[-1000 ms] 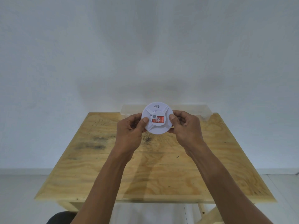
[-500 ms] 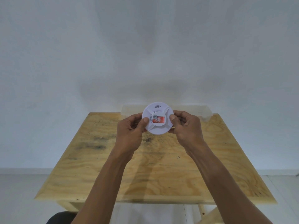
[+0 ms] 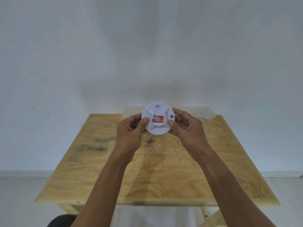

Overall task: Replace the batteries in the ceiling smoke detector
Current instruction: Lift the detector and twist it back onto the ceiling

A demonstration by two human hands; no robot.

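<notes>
A round white smoke detector (image 3: 157, 128) with a red label and a small code sticker at its centre is held up above the far half of the wooden table (image 3: 157, 169), its face turned toward me. My left hand (image 3: 129, 130) grips its left edge, thumb on the front. My right hand (image 3: 188, 126) grips its right edge, thumb on the lower right rib. A small round button shows near the right rim. No batteries are visible.
A clear plastic container (image 3: 193, 110) sits at the table's far edge against the white wall, partly hidden behind the detector and my right hand. The tabletop has dark stains left of centre. Pale floor lies on both sides.
The detector has turned slightly in my hands; the round button near its right rim now shows, and my right thumb sits lower on the face.
</notes>
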